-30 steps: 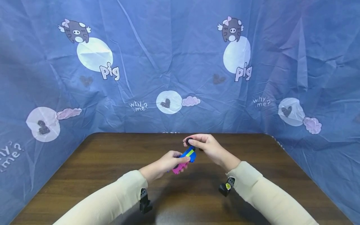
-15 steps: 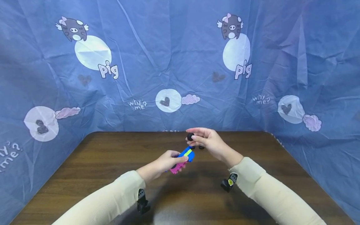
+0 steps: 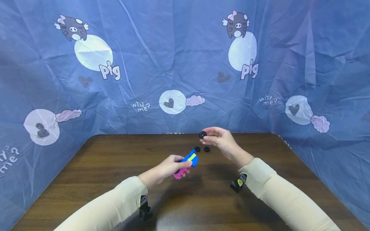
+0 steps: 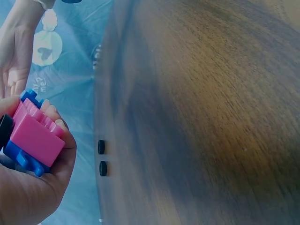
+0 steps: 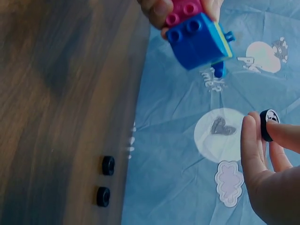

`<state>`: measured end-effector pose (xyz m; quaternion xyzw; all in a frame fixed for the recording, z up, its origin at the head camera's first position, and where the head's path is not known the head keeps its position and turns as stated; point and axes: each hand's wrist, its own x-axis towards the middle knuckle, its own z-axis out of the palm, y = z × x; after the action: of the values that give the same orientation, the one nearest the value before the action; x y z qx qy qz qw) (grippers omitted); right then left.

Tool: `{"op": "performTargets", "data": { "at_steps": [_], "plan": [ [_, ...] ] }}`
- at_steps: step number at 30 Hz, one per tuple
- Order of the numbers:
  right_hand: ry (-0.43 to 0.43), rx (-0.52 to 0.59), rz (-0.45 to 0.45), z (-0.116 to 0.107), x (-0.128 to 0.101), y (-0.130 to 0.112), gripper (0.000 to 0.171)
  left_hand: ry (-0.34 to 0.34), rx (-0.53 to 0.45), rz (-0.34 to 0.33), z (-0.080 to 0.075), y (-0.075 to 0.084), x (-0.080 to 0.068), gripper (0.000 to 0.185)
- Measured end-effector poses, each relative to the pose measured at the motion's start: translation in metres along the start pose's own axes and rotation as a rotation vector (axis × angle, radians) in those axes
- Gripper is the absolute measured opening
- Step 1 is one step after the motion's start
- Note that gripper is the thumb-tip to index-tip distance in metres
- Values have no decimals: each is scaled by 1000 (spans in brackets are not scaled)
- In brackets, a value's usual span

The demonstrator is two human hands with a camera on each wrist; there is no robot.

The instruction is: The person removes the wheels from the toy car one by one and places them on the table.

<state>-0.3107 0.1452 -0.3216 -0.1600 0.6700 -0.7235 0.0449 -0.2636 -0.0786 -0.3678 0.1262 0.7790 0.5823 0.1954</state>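
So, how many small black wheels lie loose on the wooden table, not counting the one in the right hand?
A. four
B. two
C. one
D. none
B: two black wheels lie side by side on the table, while the right hand pinches a third wheel.

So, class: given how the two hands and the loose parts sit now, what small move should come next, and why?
Probably set the black wheel down beside the two wheels on the table. The right hand pinches it away from the block car, which the left hand grips.
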Motion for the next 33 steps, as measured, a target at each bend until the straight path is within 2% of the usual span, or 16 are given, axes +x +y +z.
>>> {"op": "performTargets", "data": {
  "at_steps": [7,16,22,26,33],
  "plan": [
    [56,-20,3,-10,6,9,38,-3,-9,-8,-1,-3,-1,36],
    [125,-51,50,-21,11,16,36,-21,-20,-9,-2,-9,-2,36],
    [204,-102,119,-34,18,27,35,-15,-26,-11,0,-10,-3,37],
    [242,-96,164,-42,24,38,35,-14,-33,-6,1,-12,-2,37],
    [279,-128,300,-52,36,55,34,-27,-53,8,2,-13,-3,37]
  ]
}}
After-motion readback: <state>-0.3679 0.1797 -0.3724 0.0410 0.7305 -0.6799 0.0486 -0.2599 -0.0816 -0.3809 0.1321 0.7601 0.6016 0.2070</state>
